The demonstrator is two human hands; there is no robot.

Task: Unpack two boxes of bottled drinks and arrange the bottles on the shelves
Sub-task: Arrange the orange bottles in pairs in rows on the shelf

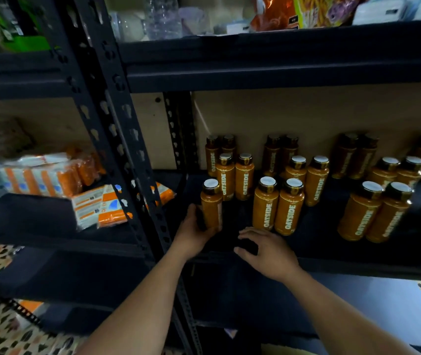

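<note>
Head view looks down on a black metal shelf (358,263) with a dull, matte front edge, carried by an angled upright (127,160) punched with rows of keyhole slots. A plain brown backing board (306,111) stands behind it. The bottles (265,204) are smooth, glossy orange cylinders with rounded shoulders, dark neck bands, flat white caps and pale "OATSIDE" lettering running up their sides. They stand upright in pairs, in rows beyond the right hand (268,252) and off to its right. Soft, crinkled orange-and-white packets (107,206) lie on the neighbouring bay, left of the left hand (192,233). That hand reaches forward on a bare forearm. Its thumb lies along the near left side of one orange bottle (212,206) and its fingers wrap under the base, holding the bottle upright at the shelf's left end. The right hand hovers palm down over the shelf's front edge, just right of the held bottle, with fingers loosely bent and thumb spread, and nothing is seen in its grasp.
</note>
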